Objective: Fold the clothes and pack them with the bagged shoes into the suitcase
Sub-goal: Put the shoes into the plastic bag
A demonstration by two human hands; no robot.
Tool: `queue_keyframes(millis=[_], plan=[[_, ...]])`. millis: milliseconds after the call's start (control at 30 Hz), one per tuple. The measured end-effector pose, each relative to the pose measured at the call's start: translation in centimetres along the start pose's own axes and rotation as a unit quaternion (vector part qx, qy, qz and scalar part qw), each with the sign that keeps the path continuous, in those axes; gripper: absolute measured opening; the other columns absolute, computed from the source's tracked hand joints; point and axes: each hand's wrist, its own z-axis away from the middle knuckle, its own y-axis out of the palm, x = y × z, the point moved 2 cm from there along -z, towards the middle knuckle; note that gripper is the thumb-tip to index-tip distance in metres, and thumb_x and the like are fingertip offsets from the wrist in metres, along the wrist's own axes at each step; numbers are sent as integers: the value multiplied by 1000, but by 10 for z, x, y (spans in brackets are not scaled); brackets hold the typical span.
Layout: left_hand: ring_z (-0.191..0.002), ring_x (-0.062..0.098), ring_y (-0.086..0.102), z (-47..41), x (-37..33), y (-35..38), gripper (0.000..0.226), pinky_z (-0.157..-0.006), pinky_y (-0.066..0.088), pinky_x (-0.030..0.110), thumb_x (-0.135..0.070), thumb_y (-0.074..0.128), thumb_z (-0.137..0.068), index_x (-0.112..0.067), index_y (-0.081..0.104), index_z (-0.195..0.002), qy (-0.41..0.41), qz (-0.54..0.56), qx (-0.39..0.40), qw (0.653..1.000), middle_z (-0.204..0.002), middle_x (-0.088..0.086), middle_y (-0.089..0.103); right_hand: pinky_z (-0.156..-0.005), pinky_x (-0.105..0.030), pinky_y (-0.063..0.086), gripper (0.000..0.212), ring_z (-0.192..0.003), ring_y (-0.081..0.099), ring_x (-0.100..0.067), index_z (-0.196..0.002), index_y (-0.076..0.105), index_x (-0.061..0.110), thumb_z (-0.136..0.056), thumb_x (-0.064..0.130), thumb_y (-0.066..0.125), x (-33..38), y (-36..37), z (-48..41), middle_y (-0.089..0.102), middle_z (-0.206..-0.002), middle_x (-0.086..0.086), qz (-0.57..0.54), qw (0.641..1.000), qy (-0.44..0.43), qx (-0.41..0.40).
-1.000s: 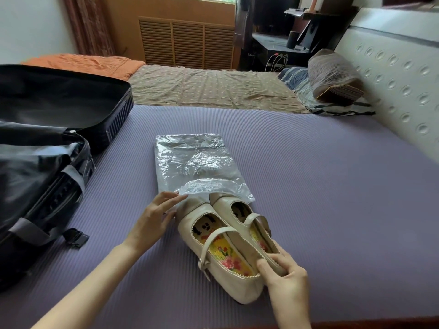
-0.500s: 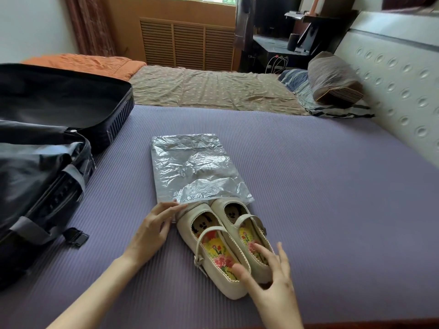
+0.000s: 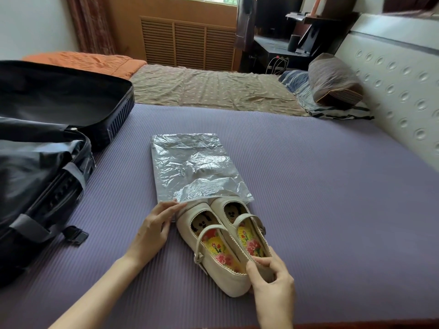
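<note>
While the right hand (image 3: 270, 281) curls its thumb and fingers round the heel of the nearer shoe, the pair of shoes (image 3: 221, 236) lies side by side on the mat (image 3: 332, 210), toes just inside the mouth of the bag (image 3: 190, 167) and heels well outside it. Across from it, the left hand (image 3: 152, 229) rests with fingers nearly straight on the near corner of the bag's mouth, seemingly pinning the lip in place; whether the thumb pinches the film from below cannot be told. Bagging the shoes appears to be the step in hand, and it looks barely begun. Next, by this reading, comes a steady push from the heels so both shoes slide in together, with the lip kept open and flat so the thin film neither bunches nor rides forward. Beyond the bag, the suitcase (image 3: 42, 167) lies open on the left of the mat, well apart from the shoes, its lid flung back. Counted: two hands, two shoes, one silver bag, one suitcase, one pillow (image 3: 332, 79) by the headboard. No clothes for folding can be picked out.
</note>
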Motion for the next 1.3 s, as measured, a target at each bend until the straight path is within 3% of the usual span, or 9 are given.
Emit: queue_keyframes(millis=[200,433,500,633,767,900,1067,1133,1300], plan=[[-125,6,47,-1,-4,0,60,-103,42,26,15,54,-85,-25,55,-130,-4,12,1,1000,-125,-7,53,-89,-48,53,33,-115,54,-13,-71,70,41,-74,9,78,-4,7,1,56,-133,5,-24,1000,2,-20],[-124,6,49,-4,-17,-1,69,-97,47,24,16,54,-84,-31,49,-134,-3,44,10,999,-127,-7,53,-94,-47,51,24,-122,53,-16,-78,71,41,-79,18,74,6,22,-9,55,-135,5,-40,999,4,-14],[-116,7,55,-3,-15,0,73,-92,51,26,16,54,-83,-33,45,-136,-13,56,14,998,-124,-5,54,-96,-37,51,22,-121,54,-15,-71,70,36,-81,17,73,13,27,-9,56,-134,4,-26,1000,-7,-6],[-100,9,62,0,-9,1,74,-79,56,34,17,57,-81,-29,45,-137,-49,77,5,996,-119,-4,58,-79,0,40,19,-116,55,-9,-75,64,31,-84,15,70,20,30,-11,55,-133,8,-11,1000,-18,12],[-93,10,64,1,-9,3,65,-77,57,34,16,58,-80,-22,52,-132,-77,81,-15,994,-118,-7,59,-97,-21,46,14,-120,53,-10,-82,65,29,-81,17,73,16,29,-15,53,-134,8,-7,999,-21,48],[-94,4,62,-3,-14,3,48,-77,54,19,6,65,-82,-28,62,-116,-92,76,-52,991,-118,-7,59,-106,-37,42,16,-125,48,-11,-85,65,32,-78,22,76,14,28,-17,47,-140,8,5,998,-9,59],[-69,9,62,-13,-18,3,23,-69,49,10,-10,70,-82,-20,70,-103,-118,34,-76,990,-113,-4,63,-103,-41,45,16,-124,49,-12,-87,65,32,-78,24,75,10,29,-17,48,-139,7,8,998,-15,62],[-71,11,62,-16,-19,4,13,-73,42,2,-13,71,-82,-19,72,-93,-151,37,-102,983,-110,-3,66,-102,-40,46,15,-123,50,-12,-87,66,32,-79,23,75,10,29,-17,50,-137,6,6,998,-16,59],[-84,-10,58,-19,-27,8,7,-72,41,2,-17,71,-82,-21,72,-87,-195,76,-132,969,-108,-9,67,-94,-26,51,16,-110,57,-3,-84,69,27,-79,13,74,13,29,-19,55,-132,7,-33,999,-11,41]])
